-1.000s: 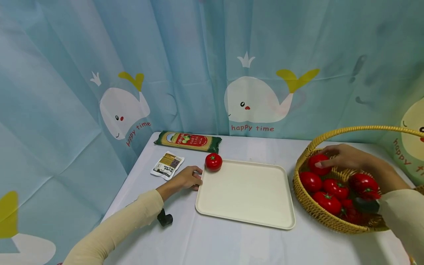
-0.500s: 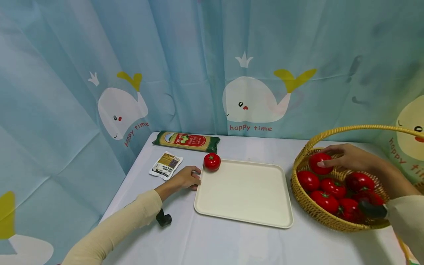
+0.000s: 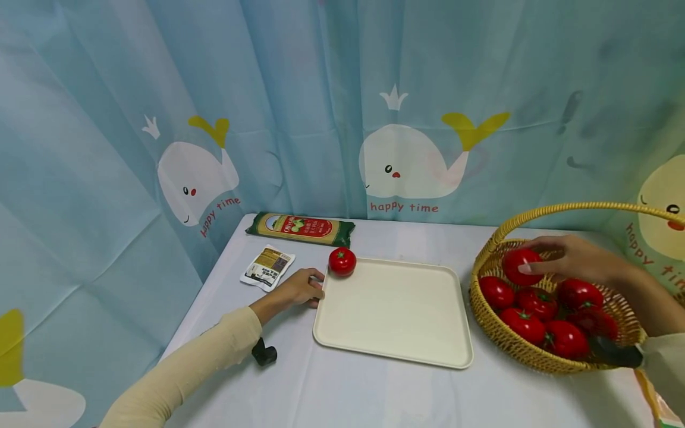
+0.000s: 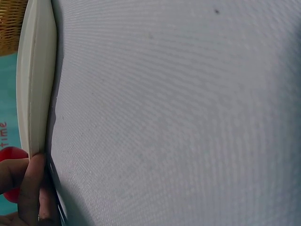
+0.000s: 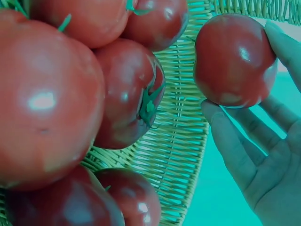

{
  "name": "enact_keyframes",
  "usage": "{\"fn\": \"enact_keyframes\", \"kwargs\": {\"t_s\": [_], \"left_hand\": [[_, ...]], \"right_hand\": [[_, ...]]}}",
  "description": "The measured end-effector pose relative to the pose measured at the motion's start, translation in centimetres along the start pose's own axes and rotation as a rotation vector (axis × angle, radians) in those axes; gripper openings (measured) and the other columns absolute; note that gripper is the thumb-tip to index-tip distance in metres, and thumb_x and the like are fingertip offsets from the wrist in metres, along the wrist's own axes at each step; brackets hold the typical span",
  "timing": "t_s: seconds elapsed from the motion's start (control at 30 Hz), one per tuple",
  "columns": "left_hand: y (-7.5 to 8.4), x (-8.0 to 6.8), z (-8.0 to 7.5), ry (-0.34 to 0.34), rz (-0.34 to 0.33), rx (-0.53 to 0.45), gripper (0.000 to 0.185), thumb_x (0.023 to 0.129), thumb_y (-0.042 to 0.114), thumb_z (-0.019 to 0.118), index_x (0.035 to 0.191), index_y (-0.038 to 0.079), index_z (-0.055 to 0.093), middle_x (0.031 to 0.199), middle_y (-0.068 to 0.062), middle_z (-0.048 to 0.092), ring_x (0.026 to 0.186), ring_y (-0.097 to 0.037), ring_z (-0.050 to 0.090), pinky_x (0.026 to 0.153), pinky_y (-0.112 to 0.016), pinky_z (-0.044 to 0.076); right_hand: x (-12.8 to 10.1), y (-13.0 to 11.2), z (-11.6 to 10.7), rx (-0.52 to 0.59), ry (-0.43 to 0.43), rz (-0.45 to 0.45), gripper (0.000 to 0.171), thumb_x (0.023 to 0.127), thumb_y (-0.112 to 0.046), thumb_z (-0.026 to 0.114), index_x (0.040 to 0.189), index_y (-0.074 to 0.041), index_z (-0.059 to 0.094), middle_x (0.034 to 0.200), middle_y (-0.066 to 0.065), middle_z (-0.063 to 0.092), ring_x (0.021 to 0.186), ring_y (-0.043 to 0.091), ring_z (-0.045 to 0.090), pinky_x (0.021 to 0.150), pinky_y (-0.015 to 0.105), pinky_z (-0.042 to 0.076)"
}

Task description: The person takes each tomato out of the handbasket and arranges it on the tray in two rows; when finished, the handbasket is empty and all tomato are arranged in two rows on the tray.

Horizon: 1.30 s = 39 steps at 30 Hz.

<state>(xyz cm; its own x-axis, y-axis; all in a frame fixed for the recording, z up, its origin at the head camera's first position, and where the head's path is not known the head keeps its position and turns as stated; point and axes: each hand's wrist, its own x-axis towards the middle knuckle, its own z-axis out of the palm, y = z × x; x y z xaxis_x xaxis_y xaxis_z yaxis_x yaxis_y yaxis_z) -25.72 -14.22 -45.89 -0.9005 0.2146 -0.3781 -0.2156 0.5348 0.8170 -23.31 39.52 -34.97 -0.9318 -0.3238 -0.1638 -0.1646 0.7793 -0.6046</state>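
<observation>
Left hand (image 3: 304, 289) pinching tray (image 3: 396, 315) at nine o'clock, apparently steadying it; right hand (image 3: 585, 260) gripping tomato (image 3: 517, 267) at eleven o'clock of basket (image 3: 488, 325), likely keeping smooth skin from slipping.

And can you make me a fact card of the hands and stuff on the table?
Left hand: holds the left edge of the white tray
Right hand: grips a red tomato at the wicker basket
On tray: single tomato, back left corner
In basket: more tomatoes
Near table's back edge: long green-ended packet
Left of tray: small pouch
Curtain: blue, with whales
</observation>
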Motion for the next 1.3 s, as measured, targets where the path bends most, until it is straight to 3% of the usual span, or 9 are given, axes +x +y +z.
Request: {"fn": "enact_keyframes", "kwargs": {"t_s": [0.37, 0.67, 0.9, 0.97, 1.17, 1.3], "left_hand": [[0.2, -0.3, 0.0, -0.008, -0.005, -0.008, 0.043, 0.086, -0.003, 0.069, 0.128, -0.002, 0.057, 0.094, -0.012, 0.062, 0.075, -0.016, 0.063, 0.064, -0.024, 0.062], [0.3, -0.4, 0.0, -0.003, -0.007, -0.006, 0.043, 0.086, -0.003, 0.069, 0.128, -0.002, 0.057, 0.095, -0.011, 0.061, 0.076, -0.017, 0.063, 0.064, -0.024, 0.062], [0.2, -0.3, 0.0, 0.005, -0.004, -0.001, 0.043, 0.086, -0.003, 0.068, 0.128, -0.002, 0.057, 0.095, -0.012, 0.061, 0.075, -0.017, 0.063, 0.063, -0.024, 0.062], [0.2, -0.3, 0.0, 0.005, -0.006, -0.003, 0.043, 0.086, -0.003, 0.068, 0.128, -0.002, 0.057, 0.095, -0.012, 0.061, 0.075, -0.017, 0.063, 0.063, -0.024, 0.062], [0.2, -0.2, 0.1, 0.004, -0.011, -0.007, 0.043, 0.087, -0.002, 0.069, 0.128, -0.001, 0.057, 0.095, -0.011, 0.061, 0.074, -0.016, 0.062, 0.063, -0.024, 0.062], [0.1, -0.1, 0.1, 0.004, -0.007, -0.011, 0.043, 0.087, -0.003, 0.069, 0.128, -0.001, 0.057, 0.095, -0.011, 0.061, 0.074, -0.016, 0.062, 0.063, -0.024, 0.062]], "right_hand": [[-1.1, -0.7, 0.8, 0.071, -0.015, -0.060, 0.045, 0.097, -0.019, 0.066, 0.135, 0.001, 0.055, 0.111, -0.012, 0.068, 0.088, 0.007, 0.067, 0.067, 0.035, 0.063], [-1.9, -1.3, 1.4, 0.070, -0.008, -0.097, 0.048, 0.096, -0.017, 0.065, 0.138, 0.002, 0.051, 0.111, -0.015, 0.067, 0.086, 0.009, 0.067, 0.066, 0.033, 0.063], [-2.5, -1.7, 2.2, 0.088, 0.007, -0.099, 0.048, 0.097, -0.018, 0.063, 0.140, -0.002, 0.050, 0.120, -0.004, 0.063, 0.089, 0.009, 0.068, 0.067, 0.032, 0.063], [-2.7, -2.1, 2.4, 0.109, 0.011, -0.102, 0.049, 0.097, -0.017, 0.063, 0.141, -0.001, 0.049, 0.122, -0.002, 0.061, 0.089, 0.011, 0.069, 0.068, 0.033, 0.063], [-3.2, -3.5, 3.3, 0.214, 0.023, -0.114, 0.044, 0.097, -0.014, 0.064, 0.138, -0.003, 0.052, 0.119, -0.014, 0.061, 0.092, 0.016, 0.072, 0.071, 0.037, 0.065], [-3.3, -4.1, 3.8, 0.252, 0.020, -0.152, 0.042, 0.098, -0.011, 0.061, 0.137, -0.003, 0.051, 0.119, -0.013, 0.063, 0.094, 0.017, 0.073, 0.072, 0.038, 0.065]]}}
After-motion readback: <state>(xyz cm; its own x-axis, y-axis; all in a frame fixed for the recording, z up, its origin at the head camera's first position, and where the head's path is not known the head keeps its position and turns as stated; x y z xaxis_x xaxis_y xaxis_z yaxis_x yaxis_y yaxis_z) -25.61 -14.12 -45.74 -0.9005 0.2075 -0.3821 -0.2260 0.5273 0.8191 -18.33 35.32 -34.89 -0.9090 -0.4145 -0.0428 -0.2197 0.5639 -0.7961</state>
